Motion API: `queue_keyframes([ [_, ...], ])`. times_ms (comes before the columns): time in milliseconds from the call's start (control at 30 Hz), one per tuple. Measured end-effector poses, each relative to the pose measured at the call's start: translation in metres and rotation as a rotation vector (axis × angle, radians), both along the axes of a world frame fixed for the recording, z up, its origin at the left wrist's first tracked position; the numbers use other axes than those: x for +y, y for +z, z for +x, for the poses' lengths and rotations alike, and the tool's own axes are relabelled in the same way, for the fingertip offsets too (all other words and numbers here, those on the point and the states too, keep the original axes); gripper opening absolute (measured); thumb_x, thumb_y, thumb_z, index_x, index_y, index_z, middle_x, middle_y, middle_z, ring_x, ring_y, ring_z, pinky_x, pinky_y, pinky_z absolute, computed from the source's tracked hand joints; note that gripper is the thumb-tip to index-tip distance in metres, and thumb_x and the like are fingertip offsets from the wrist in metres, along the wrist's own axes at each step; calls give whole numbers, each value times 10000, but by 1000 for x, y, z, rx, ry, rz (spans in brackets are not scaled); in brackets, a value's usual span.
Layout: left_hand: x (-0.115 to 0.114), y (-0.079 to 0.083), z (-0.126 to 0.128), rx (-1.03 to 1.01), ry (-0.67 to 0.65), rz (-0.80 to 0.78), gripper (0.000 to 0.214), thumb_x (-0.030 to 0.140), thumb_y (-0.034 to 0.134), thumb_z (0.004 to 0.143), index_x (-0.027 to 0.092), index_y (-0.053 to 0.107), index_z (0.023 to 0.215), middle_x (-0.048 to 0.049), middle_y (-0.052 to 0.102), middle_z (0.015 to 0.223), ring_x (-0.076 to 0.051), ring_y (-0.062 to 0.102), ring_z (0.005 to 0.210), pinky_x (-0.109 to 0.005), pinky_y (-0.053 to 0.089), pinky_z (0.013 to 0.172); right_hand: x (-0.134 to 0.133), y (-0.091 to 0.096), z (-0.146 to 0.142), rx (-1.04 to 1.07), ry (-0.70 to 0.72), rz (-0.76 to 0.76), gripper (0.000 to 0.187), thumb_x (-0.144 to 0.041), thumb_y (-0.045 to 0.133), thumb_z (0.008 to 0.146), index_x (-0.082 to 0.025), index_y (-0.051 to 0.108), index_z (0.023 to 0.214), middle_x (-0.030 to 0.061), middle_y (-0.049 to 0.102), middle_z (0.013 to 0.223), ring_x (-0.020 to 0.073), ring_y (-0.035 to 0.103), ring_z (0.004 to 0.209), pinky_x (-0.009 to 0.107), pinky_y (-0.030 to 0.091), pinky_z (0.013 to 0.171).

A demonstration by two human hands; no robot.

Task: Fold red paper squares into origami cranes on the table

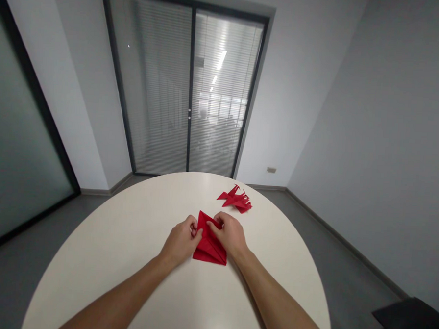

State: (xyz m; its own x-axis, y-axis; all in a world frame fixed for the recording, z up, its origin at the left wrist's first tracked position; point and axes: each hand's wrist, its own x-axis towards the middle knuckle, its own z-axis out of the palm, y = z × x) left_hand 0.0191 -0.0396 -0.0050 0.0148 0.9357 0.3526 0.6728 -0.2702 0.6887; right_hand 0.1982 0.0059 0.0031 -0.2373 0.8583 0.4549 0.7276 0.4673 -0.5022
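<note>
A folded sheet of red paper (pixel 210 248) is held between my two hands just above or on the round white table (pixel 133 258). My left hand (pixel 182 240) grips its left edge, thumb on the near face and the other fingers curled. On the opposite side my right hand (pixel 231 233) pinches the upper right edge, its thumb lying over the paper. Creases and a pointed top corner show on the sheet. Beyond my right hand sits a cluster of several folded red paper cranes (pixel 237 201), touching neither hand.
A glass door with blinds (pixel 219 100) stands behind the table, between pale walls. At the lower right is a dark chair-like object (pixel 413 319), partly cut off. A wall socket (pixel 271 170) sits low on the far wall.
</note>
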Motion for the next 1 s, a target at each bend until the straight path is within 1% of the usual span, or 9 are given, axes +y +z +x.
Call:
queue_keyframes([
  [133,-1,-1,1,-3,-30,-14,107,196,540,854,237,458,798,66,547,610,-132,533,551,-234,328,558,1,0,-1,-22,-2,4,213,-329,642,872,-219,554,714,-1,641,726,166,547,671,269,326,601],
  [300,3,-2,-1,-37,41,0,43,249,536,884,226,521,916,51,579,640,-142,549,568,-242,336,559,2,-1,1,-51,67,22,120,-260,650,866,-208,597,771,6,653,770,171,563,727,266,367,653],
  [400,8,-1,-6,-75,68,8,195,315,531,901,217,567,1065,57,563,618,-151,546,559,-249,347,561,2,-1,2,-59,130,13,30,-214,665,855,-207,636,851,12,671,835,175,580,769,271,402,692],
  [467,11,-1,-9,-111,55,13,271,348,533,899,213,579,1130,68,535,594,-153,533,548,-251,359,564,2,-2,3,-53,177,3,40,-206,665,863,-209,656,902,21,680,883,178,592,799,279,427,725],
  [600,16,-3,-13,-180,26,-6,282,372,521,894,205,599,1107,82,493,551,-147,503,514,-248,358,545,2,-3,4,-37,277,-5,77,-230,645,899,-213,687,961,42,691,950,187,615,869,298,459,797],
  [700,19,-8,-14,-182,63,-25,205,351,514,879,210,610,992,75,501,537,-143,497,497,-243,328,511,0,0,4,-6,310,-38,145,-271,611,926,-222,695,1034,44,704,983,188,630,869,307,476,806],
  [833,23,-15,-17,-209,118,-45,182,351,519,862,217,599,956,57,561,559,-149,529,497,-239,329,494,-6,6,5,35,335,-99,283,-368,601,930,-231,653,1172,53,709,1087,202,650,913,327,501,825],
  [900,24,-16,-19,-234,141,-53,176,348,526,851,219,601,944,51,581,568,-151,541,495,-238,335,493,-9,8,7,37,357,-150,394,-431,655,885,-235,621,1225,62,697,1139,215,652,938,338,512,829],
  [1000,24,-15,-20,-263,162,-71,166,345,537,837,221,604,924,51,594,558,-152,547,482,-240,334,493,-11,9,12,15,426,-224,629,-512,776,753,-230,579,1279,81,664,1208,238,642,978,365,515,860],
])
